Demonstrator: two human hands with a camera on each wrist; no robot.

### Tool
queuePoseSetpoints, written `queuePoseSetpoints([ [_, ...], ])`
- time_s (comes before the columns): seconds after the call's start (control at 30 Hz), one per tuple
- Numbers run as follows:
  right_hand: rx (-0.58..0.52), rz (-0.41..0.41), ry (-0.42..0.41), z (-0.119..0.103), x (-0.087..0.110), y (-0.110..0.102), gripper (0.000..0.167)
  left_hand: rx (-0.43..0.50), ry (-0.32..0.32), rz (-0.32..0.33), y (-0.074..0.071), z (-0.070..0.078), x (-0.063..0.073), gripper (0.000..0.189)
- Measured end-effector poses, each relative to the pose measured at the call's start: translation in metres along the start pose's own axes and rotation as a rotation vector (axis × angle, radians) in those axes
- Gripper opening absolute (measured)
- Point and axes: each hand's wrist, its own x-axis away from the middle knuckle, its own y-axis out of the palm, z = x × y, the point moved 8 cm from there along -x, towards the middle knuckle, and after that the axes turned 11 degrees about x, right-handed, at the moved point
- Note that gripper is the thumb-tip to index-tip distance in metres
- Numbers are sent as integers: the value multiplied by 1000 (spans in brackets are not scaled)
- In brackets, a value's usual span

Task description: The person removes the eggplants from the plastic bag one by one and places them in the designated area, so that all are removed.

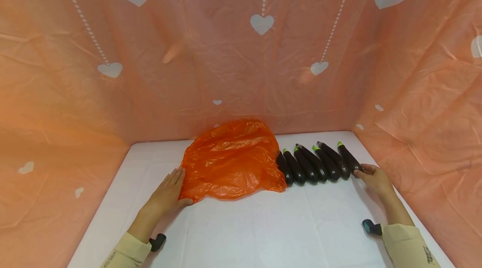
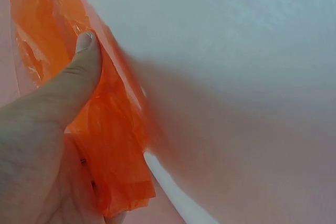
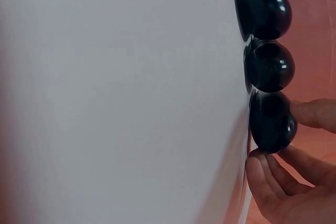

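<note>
An orange plastic bag (image 1: pixel 231 159) lies spread on the white table, with a row of dark eggplants (image 1: pixel 306 167) beside its right edge. The leftmost eggplant is partly covered by the bag. At the bag's left edge rests my left hand (image 1: pixel 165 192), fingers straight and thumb spread toward the near corner. In the left wrist view, the thumb (image 2: pixel 79 74) lies against the crinkled bag (image 2: pixel 113 145), which hides the fingers. My right hand (image 1: pixel 378 182) pinches the rounded near end of the rightmost eggplant (image 1: pixel 349 158), thumb and fingers on opposite sides in the right wrist view.
Orange sheeting with white hearts (image 1: pixel 261 24) walls the back and both sides of the white table (image 1: pixel 256 230). Dark wrist devices (image 1: pixel 372 227) show beside both cuffs. The neighbouring eggplants (image 3: pixel 270 66) stand close together, green caps toward the back.
</note>
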Motion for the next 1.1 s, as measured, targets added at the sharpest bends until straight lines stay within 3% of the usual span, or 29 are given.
queuePoseSetpoints([
  [0.13, -10, -3, -3, 0, 2, 0, 62, 40, -19, 3, -1, -3, -1, 108],
  [0.73, 32, 63, -45, -17, 8, -6, 63, 30, -33, 17, -8, -7, 4, 100],
  [1.1, 70, 191, -199, -57, 25, -8, 56, -14, -7, 44, -17, -2, 7, 99],
])
